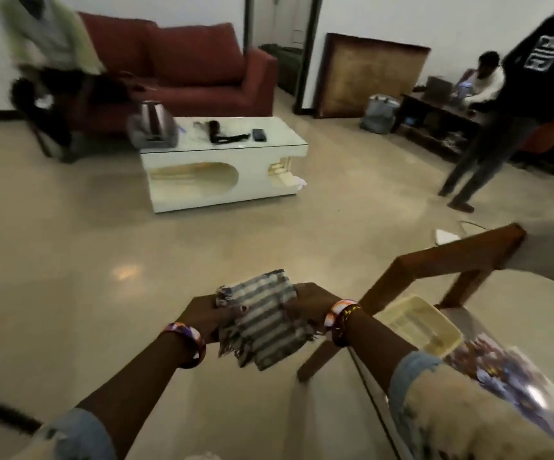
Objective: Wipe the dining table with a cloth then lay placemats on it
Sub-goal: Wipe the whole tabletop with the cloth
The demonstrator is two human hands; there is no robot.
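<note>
Reaching forward from the lower edge of the view, both forearms are held out over the pale floor (69, 260), beside the corner of the dining table (534, 293) at the lower right. A wooden chair (441, 257) is seen just beyond the table, and a cream tray (421, 323) is set on the tabletop near the right wrist. Farther off, a white coffee table (222, 167) and a red sofa (196, 61) are seen. A folded striped cloth (262, 323) is held in the air between the hands, clear of the table. Its left edge is gripped by the left hand (199, 315), fingers curled round the fabric. Its right edge is clasped by the right hand (312, 303), fingers closed on it.
</note>
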